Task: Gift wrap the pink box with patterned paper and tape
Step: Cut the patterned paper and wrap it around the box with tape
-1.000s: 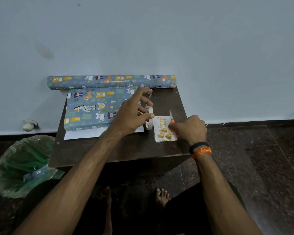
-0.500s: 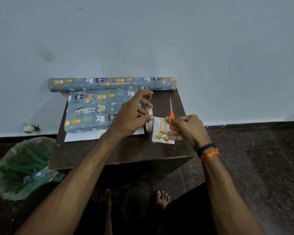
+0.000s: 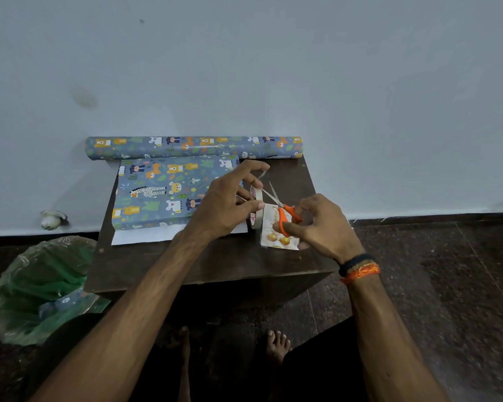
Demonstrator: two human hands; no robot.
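The box wrapped in blue animal-patterned paper point(image 3: 169, 192) lies on the dark brown table point(image 3: 204, 265), with a white paper edge sticking out at its near side. My left hand point(image 3: 230, 204) holds the tape roll point(image 3: 256, 210) upright beside the box, and its raised fingers pinch a pulled-out strip of tape. My right hand point(image 3: 320, 224) grips orange-handled scissors point(image 3: 282, 207), whose open blades reach the tape strip. No pink of the box shows.
The paper roll point(image 3: 192, 147) lies along the table's back edge by the wall. A small card with gold balloons point(image 3: 279, 236) sits under my right hand. A green-lined bin point(image 3: 41, 288) stands on the floor to the left. My bare feet are below the table.
My right hand picked the scissors up off the table, brought them to the tape strip and opened the blades. My left hand kept holding the roll and the strip.
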